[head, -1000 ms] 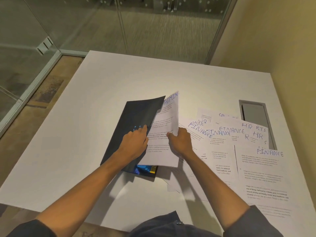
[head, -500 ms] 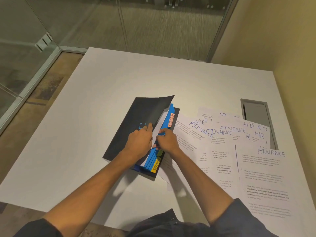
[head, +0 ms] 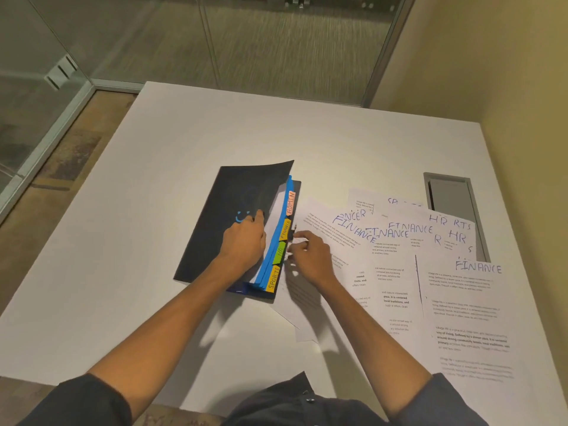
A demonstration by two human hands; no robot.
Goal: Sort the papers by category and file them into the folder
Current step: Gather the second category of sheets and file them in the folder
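The folder (head: 233, 222), holding blue tabbed dividers (head: 278, 241), is pressed flat by the left hand (head: 244, 241); the right hand (head: 310, 253) grip pinches a tab.

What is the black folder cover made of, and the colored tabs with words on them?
The folder cover looks like thin matte black card or plastic sheet: its top corner curls up. The tabs look like colored paper or card with handwritten labels. I can't tell for certain.

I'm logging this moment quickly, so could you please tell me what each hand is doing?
Left hand: flat, holding the black folder cover open.
Right hand: fingertips at the coloured divider tabs; grip cannot be told.
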